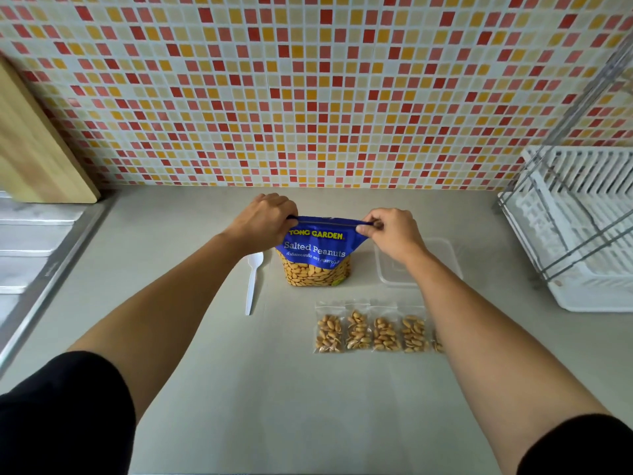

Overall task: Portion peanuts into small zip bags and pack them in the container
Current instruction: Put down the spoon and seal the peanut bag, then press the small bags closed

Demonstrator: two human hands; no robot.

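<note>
Both hands are up at the top of the big blue peanut bag [317,258]. The left hand [265,217] has its fingers curled tight on the left corner of the top edge. The right hand [394,234] pinches the right corner between thumb and fingers. The top edge is pulled straight between them. I think the person is working the zip of the big bag (opening or closing, I cannot tell which).

The big bag stands up on the counter [274,389], in the middle, and its clear lower part shows lots of peanuts inside.

Closer to the person, the small zip bags [371,329] lie flat in a row, side by side. Four show well, each with a little pile of peanuts in it. A fifth one peeks out from under the right arm.

The clear container [445,262] sits just to the right of the big bag, partly behind the right wrist. I see no bags in it, so the packing looks not yet done.

A white spoon [253,279] lies just left of the big bag.

Next, I think, the hands need to let go of the big bag, pick up the little bags one at a time, and lay them flat in the container so they all fit.
</note>
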